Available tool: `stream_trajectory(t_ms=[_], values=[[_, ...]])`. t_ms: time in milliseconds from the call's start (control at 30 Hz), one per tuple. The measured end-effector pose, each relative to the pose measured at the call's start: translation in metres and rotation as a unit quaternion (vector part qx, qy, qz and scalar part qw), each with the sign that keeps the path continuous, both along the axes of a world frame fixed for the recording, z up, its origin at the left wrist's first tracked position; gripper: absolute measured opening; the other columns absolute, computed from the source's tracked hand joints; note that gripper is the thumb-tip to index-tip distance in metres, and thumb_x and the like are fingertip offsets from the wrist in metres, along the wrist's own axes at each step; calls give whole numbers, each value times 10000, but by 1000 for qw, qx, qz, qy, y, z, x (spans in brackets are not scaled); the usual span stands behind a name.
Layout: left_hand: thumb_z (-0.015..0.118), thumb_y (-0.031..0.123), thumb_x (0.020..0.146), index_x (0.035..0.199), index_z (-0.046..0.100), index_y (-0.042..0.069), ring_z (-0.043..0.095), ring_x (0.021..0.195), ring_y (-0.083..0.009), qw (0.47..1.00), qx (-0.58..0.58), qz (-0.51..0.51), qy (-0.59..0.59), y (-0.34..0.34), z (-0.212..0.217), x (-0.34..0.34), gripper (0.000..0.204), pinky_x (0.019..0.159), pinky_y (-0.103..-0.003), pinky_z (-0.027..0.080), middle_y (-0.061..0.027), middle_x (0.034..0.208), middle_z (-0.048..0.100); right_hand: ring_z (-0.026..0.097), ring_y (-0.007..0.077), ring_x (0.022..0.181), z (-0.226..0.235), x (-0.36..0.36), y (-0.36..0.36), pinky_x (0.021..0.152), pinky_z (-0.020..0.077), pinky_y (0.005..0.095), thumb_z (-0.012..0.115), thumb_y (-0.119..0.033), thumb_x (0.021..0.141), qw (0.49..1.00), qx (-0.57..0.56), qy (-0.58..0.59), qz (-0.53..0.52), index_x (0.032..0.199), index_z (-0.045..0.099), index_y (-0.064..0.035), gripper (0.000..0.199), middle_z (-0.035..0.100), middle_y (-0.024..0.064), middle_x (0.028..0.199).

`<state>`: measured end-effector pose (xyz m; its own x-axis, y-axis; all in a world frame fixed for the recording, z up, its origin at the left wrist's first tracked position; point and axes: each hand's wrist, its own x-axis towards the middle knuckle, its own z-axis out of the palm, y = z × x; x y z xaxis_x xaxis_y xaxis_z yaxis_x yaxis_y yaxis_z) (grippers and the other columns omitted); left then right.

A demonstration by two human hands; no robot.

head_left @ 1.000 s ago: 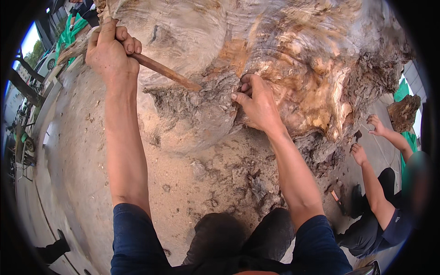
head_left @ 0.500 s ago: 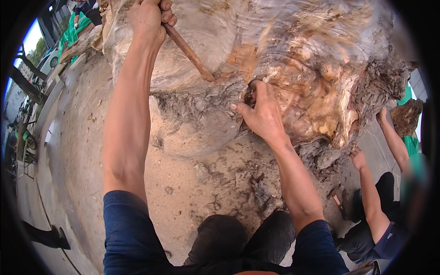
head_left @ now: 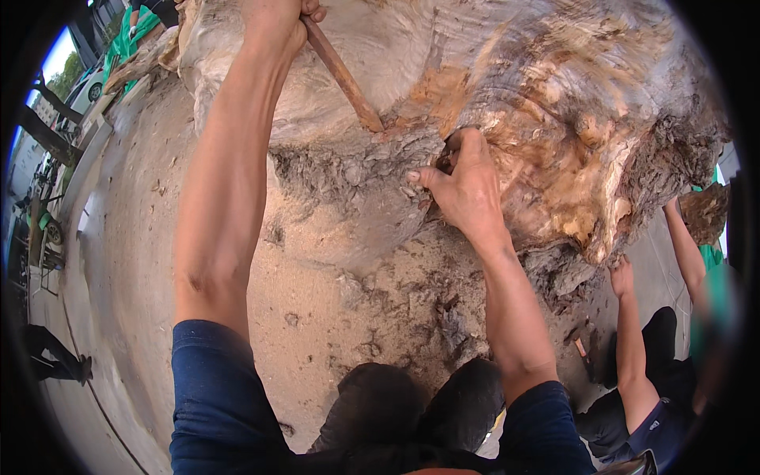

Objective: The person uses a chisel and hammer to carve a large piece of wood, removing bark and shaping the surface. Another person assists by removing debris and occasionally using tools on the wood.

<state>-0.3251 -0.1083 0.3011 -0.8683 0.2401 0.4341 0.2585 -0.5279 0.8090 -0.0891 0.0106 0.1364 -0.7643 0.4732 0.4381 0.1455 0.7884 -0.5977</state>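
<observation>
Both hands are busy on a huge tree stump (head_left: 507, 119). Left hand (head_left: 277, 24) is up high near the top edge of the stump, and its grip is shut tight around a brown wooden stick (head_left: 342, 75). That stick slants down to the right, and its low end touches the wood just beside the other hand. Right hand (head_left: 467, 190) lies on the stump near its middle, where grey bark meets orange wood. Its fingers (head_left: 467, 150) curl into a dark crack and press on the wood; this grip holds nothing loose. The stump is very big, pale grey on top, orange and brown on the right, with dark rough roots at its right edge. Under it is sandy ground (head_left: 317, 317) with little bits of bark. Low down are the person's dark knees (head_left: 419, 404) and blue sleeves (head_left: 222, 396). Over at the right edge of the stump, another person (head_left: 633, 380) reaches up with one hand (head_left: 621, 277) to touch the dark roots.
</observation>
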Motion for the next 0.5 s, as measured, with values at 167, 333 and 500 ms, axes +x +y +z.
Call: stream_trajectory(t_ms=[167,333,500], values=[[522,119,1070,1018,580,1,410,535,-147,988,112,-26,107,-85,-26,58,142,582,-375,418,-35,698,472,632,330,938,2,0,0,827,537,468,914,-271,794,1000,-3,-20,-20,1167,524,39,622,612,212,1068],[575,203,1092,1050,565,-1,455,527,-145,947,190,51,253,-110,-95,163,209,532,-379,468,-40,652,462,651,288,1003,-17,33,-19,851,561,433,913,-260,790,1000,-4,1,-2,1240,580,30,630,640,181,1108],[588,194,1088,1083,569,-30,491,528,-92,956,-15,96,276,-99,-150,264,225,470,-298,403,-54,673,563,661,295,1129,-23,90,-60,943,552,423,679,-555,963,886,-422,-39,186,1247,626,62,682,667,192,1252]])
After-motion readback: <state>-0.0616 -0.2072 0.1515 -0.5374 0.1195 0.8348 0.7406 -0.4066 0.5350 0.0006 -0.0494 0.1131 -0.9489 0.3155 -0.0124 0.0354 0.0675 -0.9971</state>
